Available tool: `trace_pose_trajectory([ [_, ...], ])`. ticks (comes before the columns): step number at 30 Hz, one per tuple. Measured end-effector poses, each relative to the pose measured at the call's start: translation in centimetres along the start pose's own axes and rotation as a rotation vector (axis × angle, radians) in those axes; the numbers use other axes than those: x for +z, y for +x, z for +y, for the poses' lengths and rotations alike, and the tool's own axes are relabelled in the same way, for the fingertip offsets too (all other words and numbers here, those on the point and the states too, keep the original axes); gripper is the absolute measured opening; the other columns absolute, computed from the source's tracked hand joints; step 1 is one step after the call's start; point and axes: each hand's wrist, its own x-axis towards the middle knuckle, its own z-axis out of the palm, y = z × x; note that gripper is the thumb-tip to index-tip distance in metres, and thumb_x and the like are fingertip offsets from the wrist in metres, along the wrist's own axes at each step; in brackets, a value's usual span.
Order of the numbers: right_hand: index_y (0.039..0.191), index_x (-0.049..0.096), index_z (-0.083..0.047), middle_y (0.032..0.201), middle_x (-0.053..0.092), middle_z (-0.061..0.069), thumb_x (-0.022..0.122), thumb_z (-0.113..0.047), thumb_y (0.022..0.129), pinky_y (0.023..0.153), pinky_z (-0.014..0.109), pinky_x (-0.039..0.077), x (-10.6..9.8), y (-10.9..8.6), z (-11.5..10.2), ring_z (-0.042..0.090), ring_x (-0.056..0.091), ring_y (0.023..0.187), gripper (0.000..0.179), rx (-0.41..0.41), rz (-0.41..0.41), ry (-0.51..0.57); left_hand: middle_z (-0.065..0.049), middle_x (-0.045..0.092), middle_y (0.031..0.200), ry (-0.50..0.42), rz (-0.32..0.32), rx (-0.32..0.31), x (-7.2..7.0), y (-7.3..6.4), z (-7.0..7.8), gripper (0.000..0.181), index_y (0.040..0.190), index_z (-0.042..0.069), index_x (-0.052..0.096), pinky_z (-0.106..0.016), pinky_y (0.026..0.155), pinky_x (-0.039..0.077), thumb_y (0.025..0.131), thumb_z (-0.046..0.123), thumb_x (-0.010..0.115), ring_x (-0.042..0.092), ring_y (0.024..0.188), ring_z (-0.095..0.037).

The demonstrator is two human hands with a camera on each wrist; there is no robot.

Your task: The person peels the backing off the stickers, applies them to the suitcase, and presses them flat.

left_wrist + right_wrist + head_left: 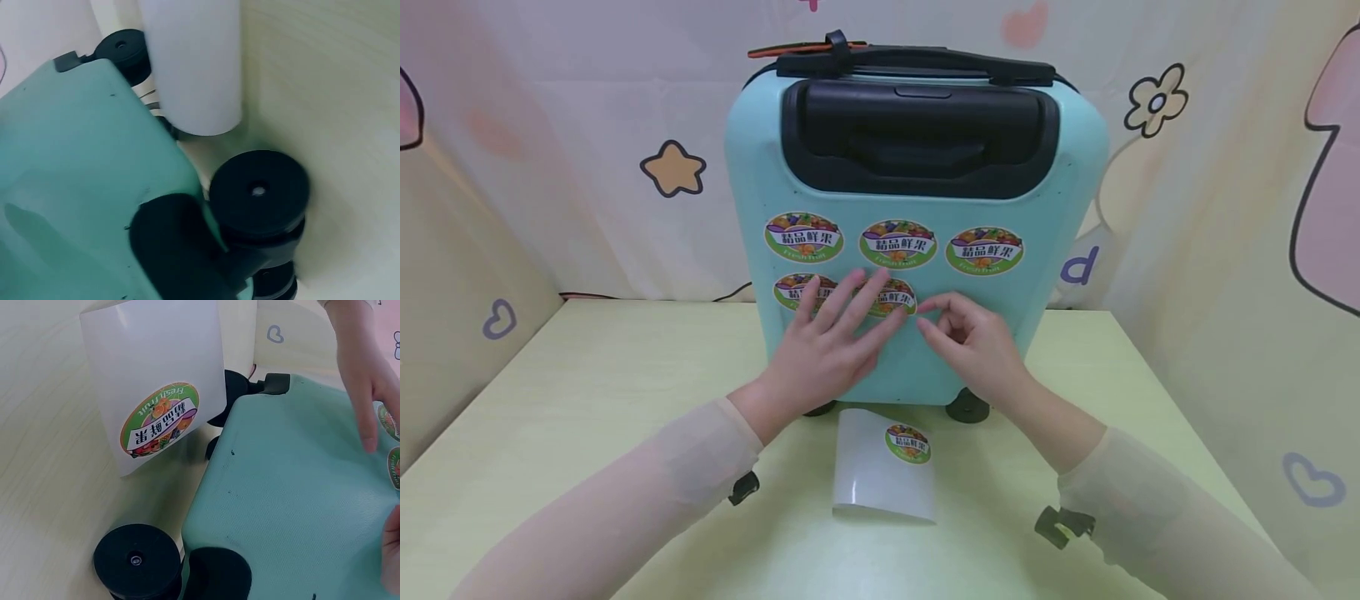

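Note:
A mint-green suitcase [887,358] stands upright, with oval fruit stickers in two rows on its front. The upper row has three, among them the upper middle sticker [898,244]. My left hand [823,354] lies spread over the lower row, fingers touching the lower middle sticker [891,298] and partly covering the lower left sticker [797,289]. At the lower middle sticker's right edge is my right hand [977,342], its index fingertip at the edge. Its thumb tip sits slightly apart below, the other fingers are bent, and nothing shows between them.
A white backing sheet [880,483] with one sticker [908,444] stands curved on the table [647,375] before the suitcase. Black wheels [967,407] show under the suitcase. A patterned cloth [587,167] hangs behind.

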Motion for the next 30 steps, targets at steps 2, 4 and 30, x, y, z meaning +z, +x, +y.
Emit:
trace_pose_trajectory([
  [2,0.101,0.062,-0.001,0.060,0.048,0.003,0.060,-0.005,0.089,0.049,0.023,0.033,0.0,0.0,0.0,0.015,0.041,0.052,0.013,0.005,-0.001,0.002,-0.014,0.030,0.147,-0.019,0.041,-0.030,0.0,0.5,-0.2,0.048,0.135,0.021,0.048,-0.057,0.104,0.017,0.088,0.028,0.055,0.026,0.135,-0.032],
  [4,0.102,0.063,-0.001,0.061,0.047,0.004,0.060,-0.006,0.090,0.049,0.023,0.033,-0.1,0.0,-0.1,0.015,0.041,0.053,0.013,0.010,-0.002,0.004,-0.014,0.031,0.146,-0.042,0.081,-0.058,-0.1,0.9,-0.4,0.048,0.136,0.021,0.048,-0.056,0.104,0.015,0.089,0.026,0.055,0.026,0.134,-0.032],
  [30,0.108,0.063,-0.002,0.060,0.047,0.002,0.060,-0.008,0.090,0.049,0.024,0.032,-0.2,-0.3,0.5,0.016,0.040,0.052,0.019,-0.001,-0.010,-0.008,-0.013,0.029,0.148,-0.031,0.082,-0.055,-0.1,1.5,0.2,0.046,0.134,0.020,0.049,-0.058,0.103,0.017,0.089,0.027,0.054,0.024,0.135,-0.032],
])
